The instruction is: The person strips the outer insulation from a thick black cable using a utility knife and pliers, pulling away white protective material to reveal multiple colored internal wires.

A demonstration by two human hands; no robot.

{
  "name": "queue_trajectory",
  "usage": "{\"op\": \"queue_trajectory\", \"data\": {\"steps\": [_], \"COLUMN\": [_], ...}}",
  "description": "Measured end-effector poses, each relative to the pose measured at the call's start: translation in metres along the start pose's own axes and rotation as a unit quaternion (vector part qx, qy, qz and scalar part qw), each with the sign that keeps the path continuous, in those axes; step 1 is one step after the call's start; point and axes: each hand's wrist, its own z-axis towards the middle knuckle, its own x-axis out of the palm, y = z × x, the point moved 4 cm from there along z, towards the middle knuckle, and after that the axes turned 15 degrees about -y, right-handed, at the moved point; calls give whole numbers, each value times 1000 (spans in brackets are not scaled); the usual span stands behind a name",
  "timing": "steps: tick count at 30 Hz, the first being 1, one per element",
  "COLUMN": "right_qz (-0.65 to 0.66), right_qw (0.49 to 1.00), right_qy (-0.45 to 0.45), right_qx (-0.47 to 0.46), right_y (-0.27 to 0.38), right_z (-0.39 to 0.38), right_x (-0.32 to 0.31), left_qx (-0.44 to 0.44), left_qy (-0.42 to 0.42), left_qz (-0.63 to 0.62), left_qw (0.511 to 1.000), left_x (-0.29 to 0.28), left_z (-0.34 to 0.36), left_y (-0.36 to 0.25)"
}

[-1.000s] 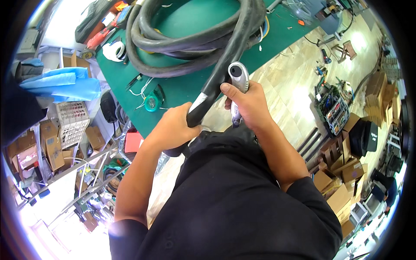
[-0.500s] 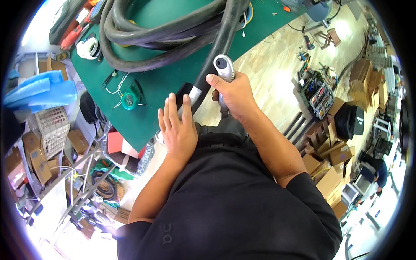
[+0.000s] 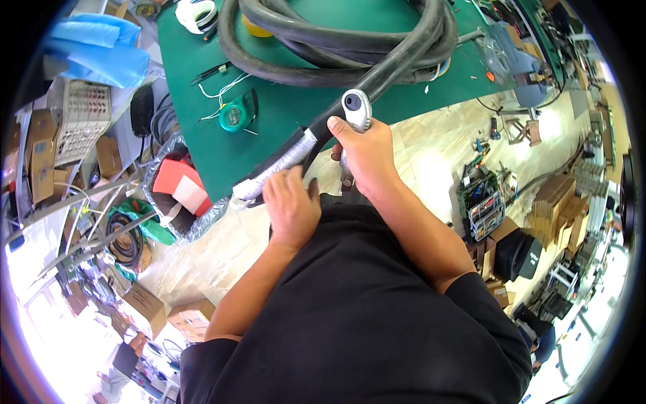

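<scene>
While the right hand [image 3: 370,158] grasps a silver-grey tool [image 3: 357,111] in front of the counter [image 3: 289,108], the left hand [image 3: 293,210] sits curled at the pale wrapping [image 3: 289,159] bared along the black cable [image 3: 397,59], its grip unclear. The cable's opened end overhangs the counter's near edge; its coil and a green tape measure [image 3: 233,116] lie on the counter. The step appears to be opening the cable; the next move calls for a steadied end, tool clear of the left hand

Silver tool [image 3: 357,116] in right grip [image 3: 369,153]
</scene>
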Motion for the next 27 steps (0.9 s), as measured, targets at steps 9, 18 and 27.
{"op": "queue_trajectory", "data": {"steps": [9, 18, 27], "right_qz": [-72, -211, -177], "right_qw": [994, 934, 932], "right_qy": [52, 40, -75], "right_qx": [-57, -284, -308], "right_y": [-6, 43, 73], "right_z": [17, -8, -40], "right_x": [3, -83, -122], "left_qx": [-35, 107, 295], "left_qy": [-65, -92, -179], "left_qz": [-44, -23, 25], "left_qw": [996, 990, 938], "left_x": [19, -46, -95], "left_z": [11, 69, 160], "left_y": [39, 19, -9]}}
